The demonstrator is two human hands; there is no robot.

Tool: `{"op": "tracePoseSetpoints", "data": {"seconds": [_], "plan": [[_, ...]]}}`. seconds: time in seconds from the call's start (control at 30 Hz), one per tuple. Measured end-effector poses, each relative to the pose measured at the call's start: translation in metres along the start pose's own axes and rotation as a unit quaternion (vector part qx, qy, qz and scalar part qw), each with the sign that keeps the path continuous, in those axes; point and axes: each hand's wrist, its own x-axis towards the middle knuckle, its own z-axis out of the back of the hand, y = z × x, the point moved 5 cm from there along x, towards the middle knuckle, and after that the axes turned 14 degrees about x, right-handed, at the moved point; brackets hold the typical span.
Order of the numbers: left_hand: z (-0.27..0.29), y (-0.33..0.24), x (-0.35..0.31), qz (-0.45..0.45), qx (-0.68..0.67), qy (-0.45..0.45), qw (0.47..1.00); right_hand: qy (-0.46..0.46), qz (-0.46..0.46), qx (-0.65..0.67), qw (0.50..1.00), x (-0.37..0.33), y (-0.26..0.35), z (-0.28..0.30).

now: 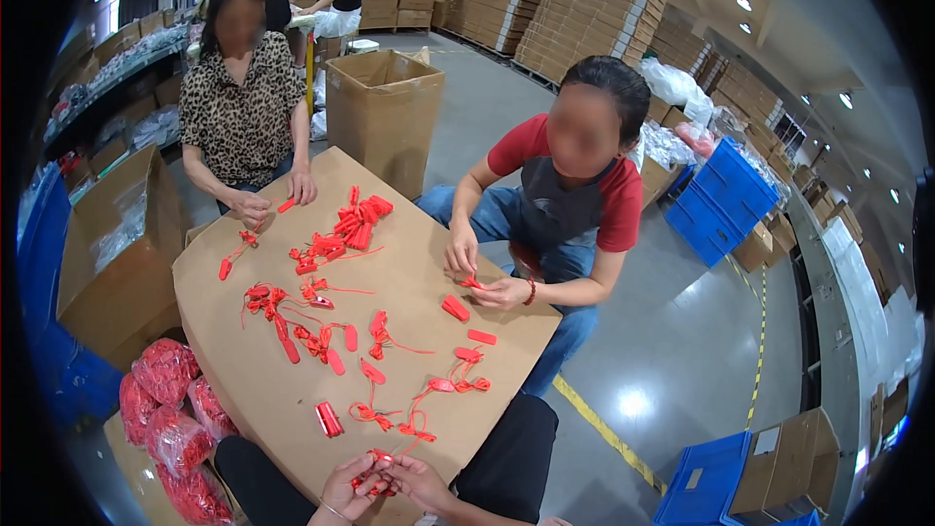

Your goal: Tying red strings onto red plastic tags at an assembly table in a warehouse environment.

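The person's left hand (347, 490) and right hand (421, 483) meet just over the near edge of the bench (255, 385), fingers bent and pinching a red bundle (377, 475) between them. The fingers hide much of it. A thin bracelet (334, 510) circles the left wrist.

Just beyond the hands lie looped red cords (372, 415), with a red stack (329, 419) to their left, near the bench's front. Farther right, a cord string (442, 386) with flat tags on it curls across the brown surface. A loose tag (481, 336) and a red block (455, 309) lie near the right edge. Knotted bundles (265, 300) spread over the middle, and a larger red pile (360, 222) sits toward the far side.

At the right side, a co-worker in a red-and-grey shirt (567, 197) pinches a red piece (471, 282) with both hands. At the far left, another in a spotted shirt (242, 112) handles corded red pieces.

On the left, bags (177, 440) packed with red stuff are heaped beside the bench, below an open carton (115, 278). A tall box (385, 122) stands behind the bench; blue bins (723, 200) and stacked cartons (584, 15) lie farther off.
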Motion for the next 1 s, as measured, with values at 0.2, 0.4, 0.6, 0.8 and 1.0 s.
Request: {"op": "tracePoseSetpoints", "data": {"seconds": [0.2, 0.4, 0.6, 0.8, 1.0], "plan": [[0.013, -0.003, 0.013, -0.097, 0.169, -0.099, 0.976, -0.047, 0.214, -0.293, 0.931, -0.008, 0.033, -0.025], [0.013, -0.013, 0.021, -0.133, 0.190, -0.180, 0.956, -0.032, 0.376, -0.581, 0.721, -0.021, 0.069, -0.064], [0.011, -0.003, 0.017, -0.125, 0.272, -0.215, 0.929, 0.035, 0.483, -0.630, 0.607, -0.036, 0.068, -0.072], [0.001, -0.008, 0.009, -0.172, 0.341, -0.212, 0.899, 0.074, 0.493, -0.673, 0.546, -0.045, 0.083, -0.101], [0.011, 0.001, 0.000, -0.245, 0.397, -0.202, 0.861, 0.088, 0.473, -0.682, 0.551, -0.051, 0.067, -0.098]]}}
